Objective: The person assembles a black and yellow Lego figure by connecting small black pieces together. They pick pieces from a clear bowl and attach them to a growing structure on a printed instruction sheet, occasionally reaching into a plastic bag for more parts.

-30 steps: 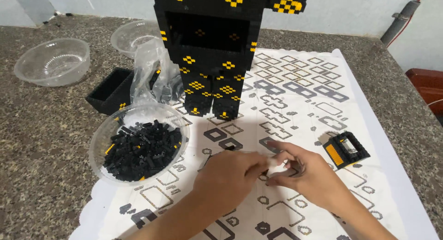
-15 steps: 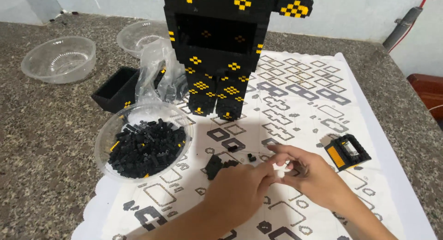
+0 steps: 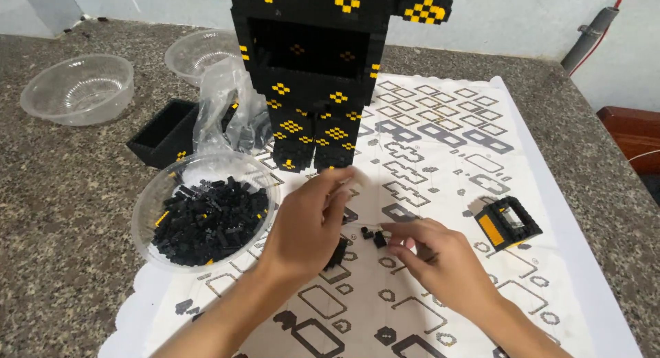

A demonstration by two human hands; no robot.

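Left hand (image 3: 309, 224): raised over the patterned cloth (image 3: 440, 158), fingers curled loosely with the tips blurred; whether they pinch anything I cannot tell.
Right hand (image 3: 440, 262): low on the cloth, fingertips (image 3: 395, 237) drawn together at a small black brick (image 3: 379, 240); touching it, but a firm grip cannot be made out.
Loose bricks: a few small black pieces (image 3: 366, 232) lie on the cloth just beside the right fingertips, between the two hands; another dark clump (image 3: 336, 253) shows under the left palm.
Bowl of bricks (image 3: 206, 210): clear plastic, filled with black pieces and a few yellow ones, just left of the left hand.
Small built block (image 3: 507, 224): black with a yellow side, on the cloth to the right of the right hand, apart from it.
Tall brick figure (image 3: 316, 76): black with yellow diamond marks, standing upright on the cloth beyond both hands.
Plastic bag (image 3: 230, 114): clear, crumpled, beside the figure's legs.
Black box (image 3: 165, 132): open, left of the bag.
Empty bowls: one (image 3: 77, 88) far left, one (image 3: 199, 55) behind the bag.
Counter (image 3: 62, 193): speckled grey stone under everything.
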